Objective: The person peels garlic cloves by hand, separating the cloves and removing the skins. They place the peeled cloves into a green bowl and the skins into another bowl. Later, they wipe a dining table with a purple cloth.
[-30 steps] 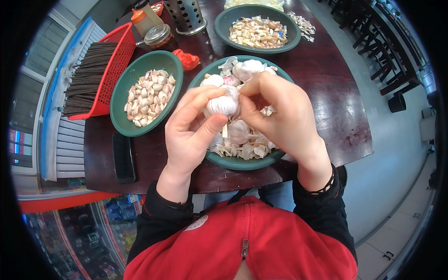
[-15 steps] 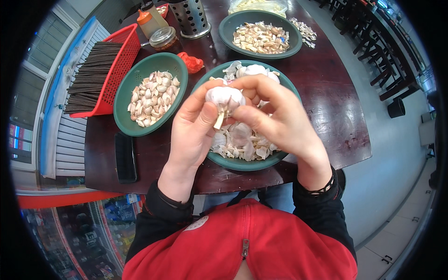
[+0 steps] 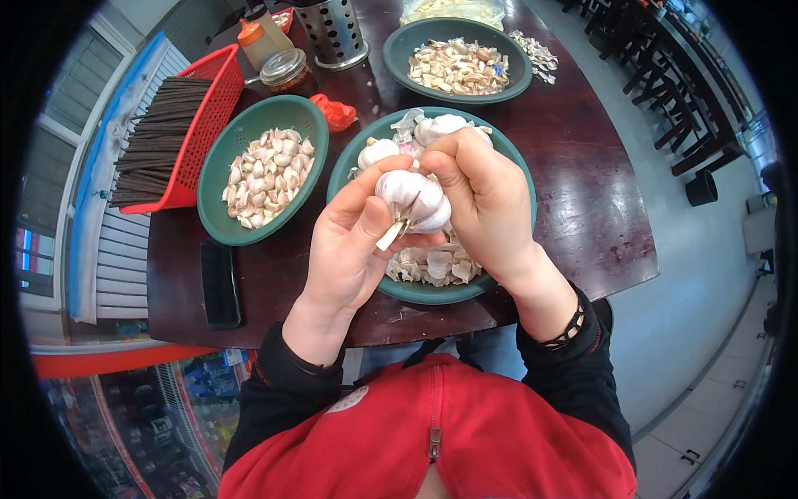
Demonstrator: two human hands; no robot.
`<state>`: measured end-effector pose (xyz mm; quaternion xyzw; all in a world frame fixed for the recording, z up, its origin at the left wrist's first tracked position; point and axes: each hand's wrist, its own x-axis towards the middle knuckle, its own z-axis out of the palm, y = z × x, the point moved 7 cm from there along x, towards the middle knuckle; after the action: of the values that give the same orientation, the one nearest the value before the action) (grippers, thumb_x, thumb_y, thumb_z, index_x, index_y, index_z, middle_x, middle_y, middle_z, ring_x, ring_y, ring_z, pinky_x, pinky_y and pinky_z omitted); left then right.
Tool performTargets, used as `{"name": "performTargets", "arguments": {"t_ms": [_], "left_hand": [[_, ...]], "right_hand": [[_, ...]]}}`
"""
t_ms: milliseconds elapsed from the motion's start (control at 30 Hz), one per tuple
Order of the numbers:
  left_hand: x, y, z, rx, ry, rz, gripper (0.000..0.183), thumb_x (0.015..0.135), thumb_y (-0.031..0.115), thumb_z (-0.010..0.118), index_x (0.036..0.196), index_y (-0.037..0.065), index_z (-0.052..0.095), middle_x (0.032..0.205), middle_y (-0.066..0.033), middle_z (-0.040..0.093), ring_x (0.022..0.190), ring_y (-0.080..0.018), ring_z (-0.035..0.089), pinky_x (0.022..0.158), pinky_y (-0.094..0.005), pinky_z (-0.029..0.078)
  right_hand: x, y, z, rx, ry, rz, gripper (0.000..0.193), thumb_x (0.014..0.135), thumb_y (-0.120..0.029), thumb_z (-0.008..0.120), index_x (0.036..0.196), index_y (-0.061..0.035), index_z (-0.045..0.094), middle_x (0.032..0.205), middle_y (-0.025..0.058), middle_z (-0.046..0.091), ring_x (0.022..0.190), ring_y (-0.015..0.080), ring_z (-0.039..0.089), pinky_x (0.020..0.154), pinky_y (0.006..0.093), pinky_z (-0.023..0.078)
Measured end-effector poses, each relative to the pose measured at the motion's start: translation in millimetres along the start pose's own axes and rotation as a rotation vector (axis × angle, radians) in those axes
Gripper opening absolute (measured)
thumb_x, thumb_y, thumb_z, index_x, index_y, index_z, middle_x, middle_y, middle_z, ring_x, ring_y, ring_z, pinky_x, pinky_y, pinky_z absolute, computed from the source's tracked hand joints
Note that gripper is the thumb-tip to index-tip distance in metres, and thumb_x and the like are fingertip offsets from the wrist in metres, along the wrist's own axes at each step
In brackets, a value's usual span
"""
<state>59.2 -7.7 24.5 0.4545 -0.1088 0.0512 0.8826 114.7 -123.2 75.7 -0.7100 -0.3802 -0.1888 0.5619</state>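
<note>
A whole garlic bulb [image 3: 413,200], white with a short cut stem toward me, rests in my left hand [image 3: 345,237], its thumb and fingers closed round the bulb's left side and underneath. My right hand [image 3: 490,204] is at the bulb's upper right edge with thumb and forefinger pinched together; what lies between those fingertips is too small to tell. Below both hands stands a green bowl [image 3: 515,158] holding more bulbs [image 3: 439,126] and loose papery skins [image 3: 436,264]. To its left, a green colander [image 3: 214,204] contains separated garlic cloves [image 3: 270,176].
Farther back stands another green bowl [image 3: 395,71] of clove pieces, with scattered skins [image 3: 536,56] beside it. A red basket [image 3: 195,137] of dark sticks, a glass jar [image 3: 287,73], a perforated metal holder [image 3: 334,37], a red crumpled bag [image 3: 335,113] and a black phone [image 3: 219,284] surround the colander.
The bulb has turned and come slightly lower, toward me. My right thumb has moved from the bulb's stem side up to its far right edge, pinching against the forefinger.
</note>
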Motion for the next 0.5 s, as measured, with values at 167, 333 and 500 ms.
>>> {"name": "performTargets", "arguments": {"t_ms": [167, 333, 500], "left_hand": [[-1, 17, -19, 0.036, 0.177, 0.096, 0.06, 0.096, 0.045, 0.044, 0.13, -0.004, 0.044, 0.115, -0.0151, 0.059, 0.09, -0.0206, 0.066, 0.063, -0.0255, 0.059], [-2, 13, -10, 0.209, 0.148, 0.027, 0.063, 0.097, 0.048, 0.041, 0.133, -0.003, 0.042, 0.114, -0.0141, 0.059, 0.081, -0.0196, 0.067, 0.058, -0.0241, 0.057], [2, 14, 3, 0.158, -0.007, 0.073, 0.067, 0.094, 0.035, 0.055, 0.143, 0.0, 0.026, 0.121, -0.0103, 0.051, 0.096, -0.0171, 0.06, 0.07, -0.0258, 0.055]], "right_hand": [[10, 1, -6, -0.382, -0.072, -0.065, 0.012, 0.078, -0.017, 0.071, 0.08, -0.0064, 0.066, 0.078, 0.0072, 0.062, 0.067, 0.0249, 0.059, 0.058, 0.0342, 0.047], [5, -20, 1, 0.014, -0.192, -0.195, 0.025, 0.073, -0.003, 0.072, 0.097, -0.0037, 0.069, 0.093, 0.0099, 0.063, 0.084, 0.0239, 0.061, 0.073, 0.0323, 0.049], [4, -14, 2, 0.027, -0.201, -0.086, 0.026, 0.071, -0.001, 0.073, 0.097, -0.0037, 0.068, 0.09, 0.0095, 0.064, 0.082, 0.0244, 0.061, 0.072, 0.0321, 0.049]]}}
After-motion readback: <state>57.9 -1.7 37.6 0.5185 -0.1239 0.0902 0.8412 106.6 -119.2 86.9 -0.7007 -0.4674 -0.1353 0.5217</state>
